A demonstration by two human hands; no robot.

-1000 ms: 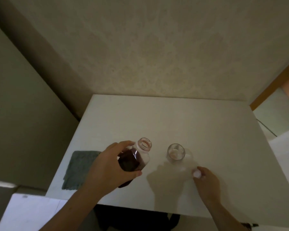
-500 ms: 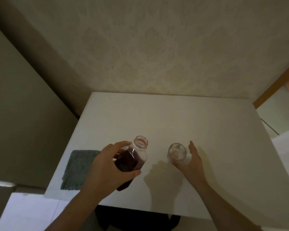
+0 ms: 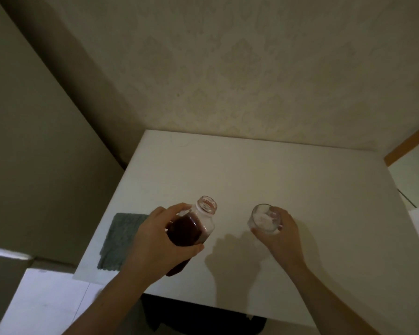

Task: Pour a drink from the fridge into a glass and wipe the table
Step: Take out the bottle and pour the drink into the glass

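A clear bottle (image 3: 194, 228) of dark red drink, its cap off, is held tilted in my left hand (image 3: 153, 247) above the white table (image 3: 276, 180), mouth pointing away and slightly right. A small clear glass (image 3: 264, 220) stands to the right of the bottle, and my right hand (image 3: 282, 234) is wrapped around its right side. The glass looks empty; something pale shows through its bottom. The bottle cap is not visible. A grey-green cloth (image 3: 121, 240) lies flat at the table's left front corner, partly hidden behind my left hand.
The table stands against a patterned wall (image 3: 228, 68) at the back. A dark wall panel (image 3: 34, 141) rises on the left. A wooden door frame (image 3: 411, 141) shows at the right. A dark object (image 3: 198, 315) sits under the table's front edge.
My right hand moved from the table surface, where it held a small white cap, up to the glass and closed around it. The bottle stays tilted in my left hand.
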